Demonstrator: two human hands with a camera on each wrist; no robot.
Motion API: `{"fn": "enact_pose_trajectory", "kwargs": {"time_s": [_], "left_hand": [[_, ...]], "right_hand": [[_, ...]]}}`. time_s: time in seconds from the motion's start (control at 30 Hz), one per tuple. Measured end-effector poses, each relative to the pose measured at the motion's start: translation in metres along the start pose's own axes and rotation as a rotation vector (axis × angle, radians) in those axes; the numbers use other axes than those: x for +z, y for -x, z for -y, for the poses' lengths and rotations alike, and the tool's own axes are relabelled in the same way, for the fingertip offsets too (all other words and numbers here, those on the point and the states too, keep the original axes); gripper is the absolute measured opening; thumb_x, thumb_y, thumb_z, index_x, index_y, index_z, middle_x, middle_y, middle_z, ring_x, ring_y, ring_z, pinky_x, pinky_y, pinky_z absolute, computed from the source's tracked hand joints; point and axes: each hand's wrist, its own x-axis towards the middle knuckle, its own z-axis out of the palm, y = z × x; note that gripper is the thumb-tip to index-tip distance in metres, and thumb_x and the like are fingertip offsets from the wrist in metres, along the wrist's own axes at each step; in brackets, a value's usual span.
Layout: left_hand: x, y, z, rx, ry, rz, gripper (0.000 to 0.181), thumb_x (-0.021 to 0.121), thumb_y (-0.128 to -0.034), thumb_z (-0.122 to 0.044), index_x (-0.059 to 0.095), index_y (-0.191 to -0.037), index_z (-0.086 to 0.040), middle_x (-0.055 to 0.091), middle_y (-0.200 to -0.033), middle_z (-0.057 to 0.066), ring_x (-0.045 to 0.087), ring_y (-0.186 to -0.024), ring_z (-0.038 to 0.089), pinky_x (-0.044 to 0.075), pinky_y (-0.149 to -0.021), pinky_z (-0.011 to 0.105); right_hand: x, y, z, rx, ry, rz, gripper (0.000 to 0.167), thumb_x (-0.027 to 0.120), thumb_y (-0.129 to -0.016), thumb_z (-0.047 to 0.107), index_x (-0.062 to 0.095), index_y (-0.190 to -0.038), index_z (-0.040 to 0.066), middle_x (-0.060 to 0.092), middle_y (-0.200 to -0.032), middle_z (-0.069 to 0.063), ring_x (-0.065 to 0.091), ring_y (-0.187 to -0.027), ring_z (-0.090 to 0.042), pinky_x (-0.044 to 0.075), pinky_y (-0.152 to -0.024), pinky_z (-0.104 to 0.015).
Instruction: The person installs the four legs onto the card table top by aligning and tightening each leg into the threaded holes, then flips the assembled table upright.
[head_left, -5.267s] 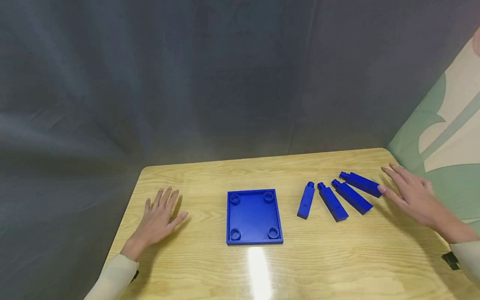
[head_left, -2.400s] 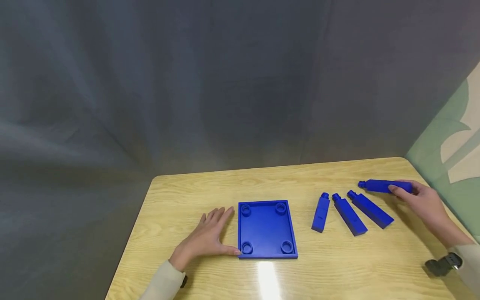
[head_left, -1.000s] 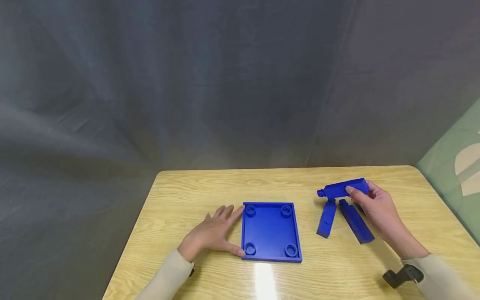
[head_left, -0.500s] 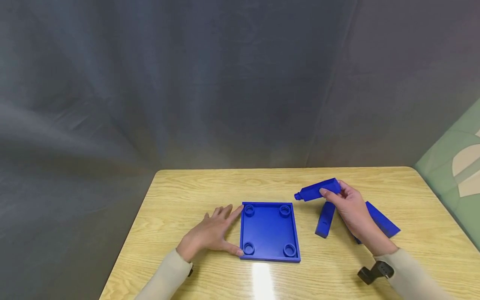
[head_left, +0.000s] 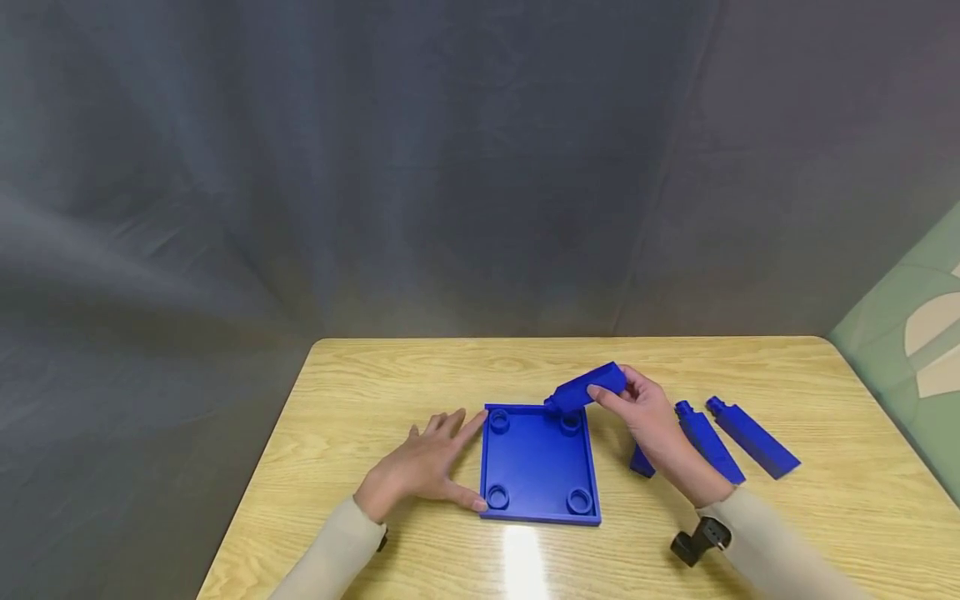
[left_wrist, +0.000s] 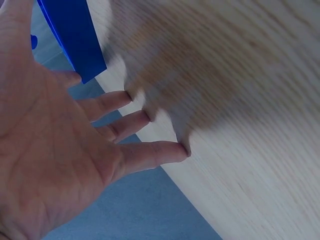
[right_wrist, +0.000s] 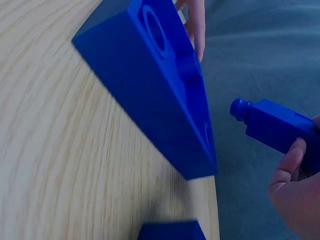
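Note:
A square blue tabletop (head_left: 534, 458) lies with its recessed side up, a round socket in each corner. My left hand (head_left: 416, 471) is spread at its left edge, with thumb and index fingertip touching the near and far left corners. My right hand (head_left: 651, 417) pinches a blue table leg (head_left: 573, 393) between thumb and fingers, tilted, its ribbed round peg pointing down-left over the far right socket. In the right wrist view, a gap shows between the held leg's peg (right_wrist: 241, 110) and the tabletop (right_wrist: 145, 95).
Two more blue legs, one (head_left: 708, 446) beside another (head_left: 753, 437), lie on the wooden table (head_left: 420, 375) to the right. A third leg (head_left: 642, 461) is mostly hidden under my right hand. A dark curtain (head_left: 480, 167) hangs behind the table.
My right hand took the rightmost leg, lifted it and carried it left to above the tabletop's far right corner. My left hand moved right to the tabletop's left edge and has stayed there.

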Motion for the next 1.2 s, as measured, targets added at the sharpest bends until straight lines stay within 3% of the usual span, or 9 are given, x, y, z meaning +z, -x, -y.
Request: {"fn": "enact_pose_trajectory", "kwargs": {"time_s": [0.2, 0.43, 0.57, 0.7, 0.83, 1.07, 1.2], "left_hand": [[0.001, 0.001, 0.001, -0.016, -0.01, 0.003, 0.136, 0.081, -0.079, -0.081, 0.01, -0.178, -0.022, 0.019, -0.177, 0.027, 0.024, -0.157, 0.056, 0.026, -0.111, 0.087], [-0.001, -0.001, 0.003, -0.005, -0.003, 0.002, 0.135, 0.08, -0.0796, -0.082, 0.01, -0.178, -0.022, 0.018, -0.177, 0.027, 0.024, -0.157, 0.057, 0.026, -0.11, 0.088], [-0.001, -0.002, 0.003, -0.017, -0.006, 0.004, 0.135, 0.079, -0.0797, -0.082, 0.009, -0.178, -0.023, 0.017, -0.178, 0.026, 0.022, -0.158, 0.056, 0.024, -0.112, 0.086], [0.0, -0.003, 0.003, -0.028, -0.005, 0.02, 0.134, 0.079, -0.0798, -0.082, 0.008, -0.178, -0.024, 0.016, -0.178, 0.025, 0.021, -0.159, 0.055, 0.023, -0.113, 0.086], [0.0, -0.004, 0.001, -0.025, -0.01, 0.021, 0.134, 0.08, -0.0802, -0.081, 0.008, -0.178, -0.024, 0.017, -0.178, 0.026, 0.022, -0.159, 0.054, 0.024, -0.114, 0.085], [0.001, -0.005, 0.005, -0.035, -0.012, 0.017, 0.135, 0.077, -0.0789, -0.086, 0.007, -0.178, -0.026, 0.017, -0.178, 0.024, 0.022, -0.159, 0.054, 0.024, -0.114, 0.085], [0.0, -0.006, 0.006, -0.033, -0.021, 0.014, 0.135, 0.075, -0.0788, -0.087, 0.006, -0.178, -0.028, 0.016, -0.179, 0.023, 0.022, -0.159, 0.053, 0.024, -0.115, 0.084]], "right_hand": [[0.02, -0.008, 0.001, 0.032, -0.022, 0.025, 0.033, 0.077, -0.105, 0.016, 0.064, -0.124, -0.008, 0.077, -0.101, -0.005, 0.069, -0.094, -0.011, 0.054, -0.09, -0.026], [0.036, -0.014, 0.002, 0.059, -0.049, 0.048, 0.036, 0.076, -0.106, 0.015, 0.063, -0.129, -0.009, 0.077, -0.112, -0.015, 0.073, -0.103, -0.014, 0.056, -0.096, -0.025], [0.044, -0.018, 0.003, 0.054, -0.024, 0.083, 0.035, 0.077, -0.105, 0.017, 0.064, -0.126, -0.007, 0.077, -0.112, -0.015, 0.073, -0.104, -0.019, 0.057, -0.097, -0.031], [0.05, -0.021, 0.004, 0.048, 0.014, 0.12, 0.032, 0.077, -0.105, 0.017, 0.065, -0.124, -0.006, 0.074, -0.103, -0.011, 0.069, -0.095, -0.023, 0.055, -0.088, -0.033], [0.056, -0.024, 0.005, 0.043, 0.058, 0.151, 0.031, 0.076, -0.106, 0.02, 0.068, -0.125, -0.004, 0.062, -0.087, -0.006, 0.056, -0.081, -0.027, 0.044, -0.071, -0.029], [0.071, -0.029, 0.006, 0.045, 0.071, 0.182, 0.034, 0.076, -0.105, 0.016, 0.067, -0.129, -0.006, 0.067, -0.094, -0.006, 0.059, -0.088, -0.028, 0.047, -0.08, -0.029], [0.077, -0.033, 0.004, 0.023, 0.1, 0.18, 0.03, 0.078, -0.103, 0.014, 0.069, -0.124, -0.006, 0.058, -0.085, -0.005, 0.052, -0.078, -0.02, 0.041, -0.071, -0.027]]}}
